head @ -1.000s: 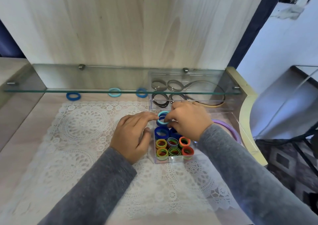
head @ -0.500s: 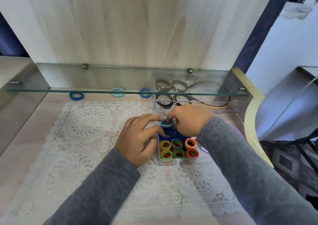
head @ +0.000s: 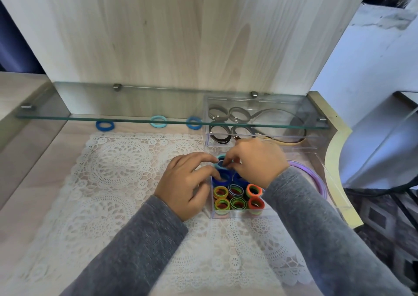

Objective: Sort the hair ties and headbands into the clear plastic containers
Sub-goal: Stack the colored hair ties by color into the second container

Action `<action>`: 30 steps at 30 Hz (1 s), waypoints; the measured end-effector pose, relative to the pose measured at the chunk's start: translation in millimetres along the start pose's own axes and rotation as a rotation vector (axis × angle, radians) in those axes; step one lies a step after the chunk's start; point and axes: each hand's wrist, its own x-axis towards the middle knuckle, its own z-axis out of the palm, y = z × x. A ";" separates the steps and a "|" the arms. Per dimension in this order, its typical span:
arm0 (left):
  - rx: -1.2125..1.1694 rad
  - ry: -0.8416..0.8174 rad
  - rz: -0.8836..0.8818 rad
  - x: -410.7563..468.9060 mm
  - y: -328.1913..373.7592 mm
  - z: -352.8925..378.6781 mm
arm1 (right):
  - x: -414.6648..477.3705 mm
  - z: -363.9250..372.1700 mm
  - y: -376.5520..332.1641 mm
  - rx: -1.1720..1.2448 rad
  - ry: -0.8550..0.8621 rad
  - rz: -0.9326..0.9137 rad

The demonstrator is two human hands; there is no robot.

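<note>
- A pale wood-grain back panel (head: 181,35) rises behind the light wooden desk (head: 27,194).
- A glass shelf (head: 135,105) on metal pegs spans the desk's back edge.
- A white lace mat (head: 113,171) covers the desk's middle.
- A white wall (head: 362,69) stands right, above a dark patterned floor (head: 384,216).

1. Bright, even daylight throughout, strongest on the white wall (head: 362,74) at the right.
2. Only soft, faint shadows beneath the left hand (head: 183,187) and right hand (head: 257,160) on the lace mat (head: 113,171).
3. Pale reflections across the glass shelf (head: 135,105).
4. Sharp at centre, with the teal hair tie (head: 219,164) crisp, but smeared toward the grey sleeves (head: 126,257).
5. Bowed by the wide angle at the edges.
</note>
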 end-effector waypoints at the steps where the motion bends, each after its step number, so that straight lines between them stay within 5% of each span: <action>1: -0.001 0.001 0.000 0.0 0.3 -0.1 | -0.2 0.1 0.1 0.011 -0.008 0.005; 6: 0.039 -0.006 -0.030 1.5 2.4 -1.2 | -4.0 -0.7 7.1 0.191 0.058 0.160; 11: 0.179 -0.037 -0.102 2.7 7.1 -0.8 | -6.1 -1.2 3.1 0.224 -0.087 0.308; 30: 0.351 -0.085 -0.176 12.4 9.7 4.2 | -7.3 5.9 -18.6 0.353 -0.013 0.372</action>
